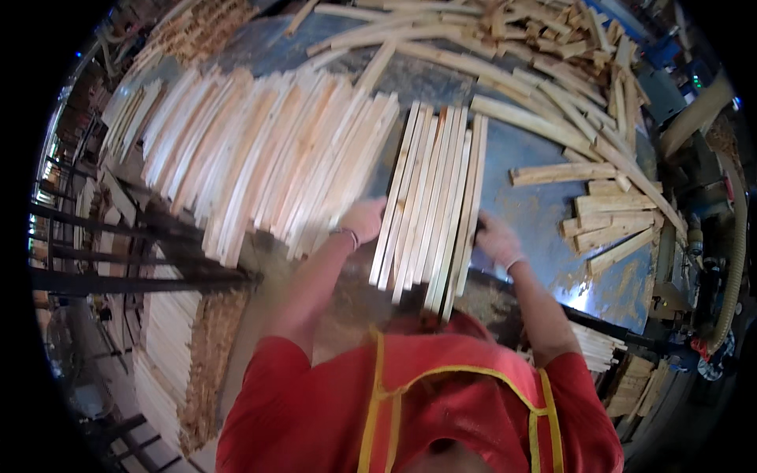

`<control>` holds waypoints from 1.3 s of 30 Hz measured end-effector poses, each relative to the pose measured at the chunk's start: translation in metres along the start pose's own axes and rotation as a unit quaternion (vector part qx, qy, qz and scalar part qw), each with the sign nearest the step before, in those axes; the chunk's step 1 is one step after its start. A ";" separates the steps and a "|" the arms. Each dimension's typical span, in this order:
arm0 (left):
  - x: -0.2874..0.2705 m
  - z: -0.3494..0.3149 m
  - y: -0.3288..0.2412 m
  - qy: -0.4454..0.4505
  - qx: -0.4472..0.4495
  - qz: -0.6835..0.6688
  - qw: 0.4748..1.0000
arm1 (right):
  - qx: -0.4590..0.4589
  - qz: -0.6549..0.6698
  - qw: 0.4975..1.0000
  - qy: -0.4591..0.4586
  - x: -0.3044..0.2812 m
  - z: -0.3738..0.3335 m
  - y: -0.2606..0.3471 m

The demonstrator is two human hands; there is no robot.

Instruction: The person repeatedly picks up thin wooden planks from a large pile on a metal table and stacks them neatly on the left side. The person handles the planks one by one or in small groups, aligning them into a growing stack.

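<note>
from my remote view: strip bundle (426,201) lies at near edge of the bench (540,217). left hand (365,219) beside its left side, right hand (499,240) beside its right; fingers partly hidden, i can't tell either grip's state. offcuts (611,217) toward the bench's right edge.

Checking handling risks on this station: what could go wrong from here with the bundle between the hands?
1. Slipping strips: the left hand and right hand are at opposite sides of the strip bundle; uneven side pressure might let strips slide.
2. Tipping: the bundle's near ends are staggered and seem to overhang the table, so some could drop.
3. Knocking: the wide row of strips lies close to the left hand and might get bumped.
</note>
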State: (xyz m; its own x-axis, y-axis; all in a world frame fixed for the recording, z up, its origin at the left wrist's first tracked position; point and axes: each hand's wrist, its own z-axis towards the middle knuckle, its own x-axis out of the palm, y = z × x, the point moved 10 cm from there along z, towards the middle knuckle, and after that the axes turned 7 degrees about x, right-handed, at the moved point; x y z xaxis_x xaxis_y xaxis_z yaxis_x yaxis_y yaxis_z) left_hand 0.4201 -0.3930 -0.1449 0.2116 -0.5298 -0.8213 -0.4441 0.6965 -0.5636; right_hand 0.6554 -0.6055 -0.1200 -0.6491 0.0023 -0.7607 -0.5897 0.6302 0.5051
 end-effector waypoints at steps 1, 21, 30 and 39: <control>0.007 -0.003 0.031 -0.014 -0.011 0.004 1.000 | 0.023 0.066 0.997 0.021 -0.002 0.008 -0.002; 0.170 -0.206 -0.004 -0.285 -0.350 -0.797 0.402 | 0.017 0.065 0.992 0.105 0.009 0.068 0.018; 0.119 -0.218 -0.028 -0.237 -0.427 -0.755 0.439 | -0.221 -0.276 0.933 -0.063 -0.011 0.097 0.209; -0.015 -0.222 -0.055 -0.258 -0.152 -0.583 0.756 | -0.324 -0.512 0.793 0.055 0.006 0.106 0.282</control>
State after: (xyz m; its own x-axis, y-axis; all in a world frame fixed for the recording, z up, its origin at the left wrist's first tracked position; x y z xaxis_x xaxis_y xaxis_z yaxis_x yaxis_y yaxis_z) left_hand 0.2481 -0.5315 -0.0821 0.8890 -0.3848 0.2482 0.1429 -0.2819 -0.9487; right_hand 0.5360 -0.3451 -0.0256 0.3136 -0.3438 -0.8851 -0.9349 -0.2750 -0.2244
